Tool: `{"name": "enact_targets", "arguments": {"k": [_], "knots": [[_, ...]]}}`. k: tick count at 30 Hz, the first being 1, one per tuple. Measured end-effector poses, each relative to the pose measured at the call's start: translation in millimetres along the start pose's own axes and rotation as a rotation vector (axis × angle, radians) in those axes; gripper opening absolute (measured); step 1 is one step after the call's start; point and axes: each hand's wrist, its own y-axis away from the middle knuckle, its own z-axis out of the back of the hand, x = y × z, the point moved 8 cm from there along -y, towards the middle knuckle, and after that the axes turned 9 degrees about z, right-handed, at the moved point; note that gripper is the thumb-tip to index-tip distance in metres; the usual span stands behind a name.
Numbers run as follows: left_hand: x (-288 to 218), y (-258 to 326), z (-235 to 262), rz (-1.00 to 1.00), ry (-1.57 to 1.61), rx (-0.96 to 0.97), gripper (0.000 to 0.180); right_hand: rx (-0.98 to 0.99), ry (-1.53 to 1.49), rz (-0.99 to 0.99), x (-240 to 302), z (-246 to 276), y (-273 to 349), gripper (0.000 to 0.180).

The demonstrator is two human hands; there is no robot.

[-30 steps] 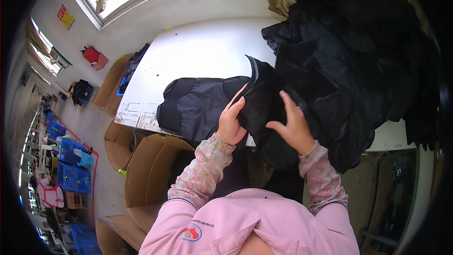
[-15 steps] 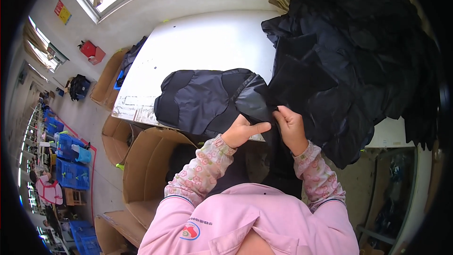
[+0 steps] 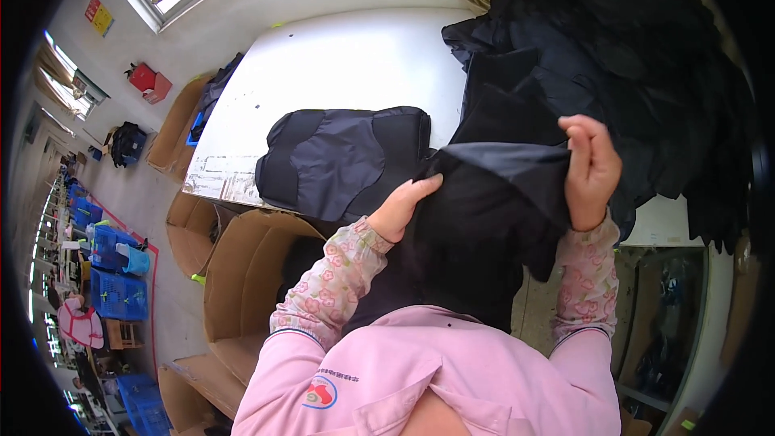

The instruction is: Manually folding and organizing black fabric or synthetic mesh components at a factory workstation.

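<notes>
A black fabric piece (image 3: 492,210) is stretched between my hands in front of my body, its upper edge turned to a greyish, smoother face. My left hand (image 3: 404,203) grips its left side, thumb on top and fingers mostly hidden beneath. At the right edge, my right hand (image 3: 593,173) holds the cloth with curled fingers. Left of the held piece, a dark panel (image 3: 335,157) with smooth and matte sections lies flat on the white table (image 3: 347,56). A large heap of black fabric (image 3: 622,73) rises at the right, just beyond my right hand.
Open cardboard boxes (image 3: 246,266) stand below the table's left edge. Farther left are blue crates (image 3: 117,295) on the floor, and a red box (image 3: 145,79) sits by the wall. A glass-fronted cabinet (image 3: 666,331) is at the lower right.
My right hand has moved right and up, spreading the black piece that was bunched between my hands. My left hand has shifted slightly, and the panel on the table now shows more fully.
</notes>
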Motion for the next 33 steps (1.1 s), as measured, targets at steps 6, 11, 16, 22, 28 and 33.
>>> {"name": "enact_targets", "arguments": {"k": [6,11,16,22,28,33], "knots": [[25.5,27.5,-85.1,0.170,-0.320,0.665,0.066,0.302,0.053,0.079,-48.9,-70.7,9.1,0.015],[-22.0,21.8,-51.8,-0.042,0.123,0.316,0.048,0.574,0.074,-0.189,-82.1,-73.7,35.3,0.017],[-35.0,17.2,-55.4,-0.171,0.018,0.232,0.035,0.395,-0.101,0.124,50.3,-24.0,-7.6,0.030],[-44.1,-3.2,-43.6,-0.258,0.207,0.038,0.036,0.407,-0.030,0.077,48.9,-48.5,28.9,0.020],[-86.3,36.8,-12.6,-0.495,-0.002,0.230,0.040,0.492,-0.107,0.028,26.2,-25.8,17.0,0.010],[-108.3,40.3,-30.8,-0.466,-0.363,-0.011,0.049,0.635,-0.107,0.065,39.3,-20.1,10.2,0.012]]}}
